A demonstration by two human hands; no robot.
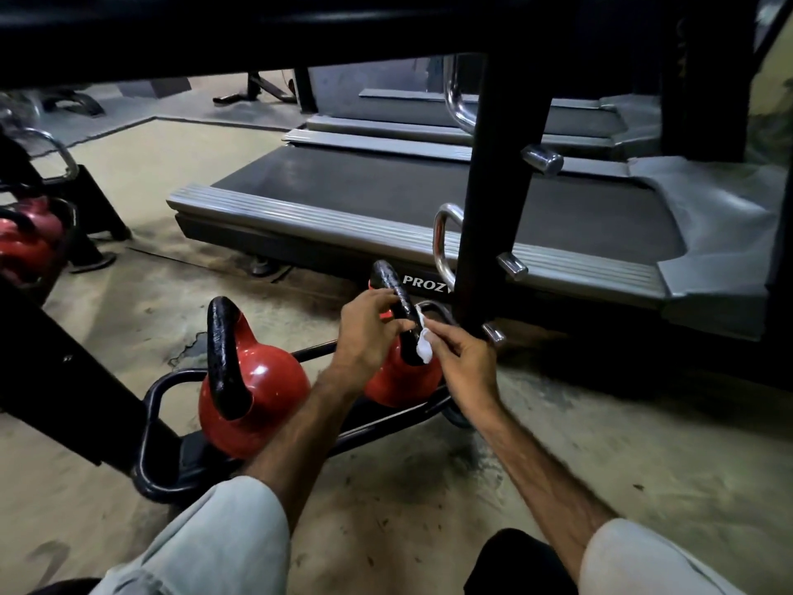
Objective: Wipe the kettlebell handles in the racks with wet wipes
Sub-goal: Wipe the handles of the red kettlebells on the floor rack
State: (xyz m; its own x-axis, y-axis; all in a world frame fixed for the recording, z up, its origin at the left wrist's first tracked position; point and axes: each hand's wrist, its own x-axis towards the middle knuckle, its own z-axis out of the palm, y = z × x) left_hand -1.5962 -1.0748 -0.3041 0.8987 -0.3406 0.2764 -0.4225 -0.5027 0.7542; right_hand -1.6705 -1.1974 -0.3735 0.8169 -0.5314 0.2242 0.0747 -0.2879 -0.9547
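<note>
Two red kettlebells with black handles sit on the lowest black rack rail [163, 388]. The left kettlebell [257, 392] stands untouched, its handle [221, 350] upright. My left hand [369, 332] grips the black handle [392, 285] of the right kettlebell [399, 384] and partly hides its body. My right hand [463, 358] pinches a white wet wipe [424, 343] and presses it against the lower right side of that handle.
A black rack post [493, 199] with chrome pegs and hooks rises just right of my hands. A grey treadmill deck [386, 199] lies behind. More red kettlebells [25, 238] rest on a rack at the far left. A dark shelf spans overhead.
</note>
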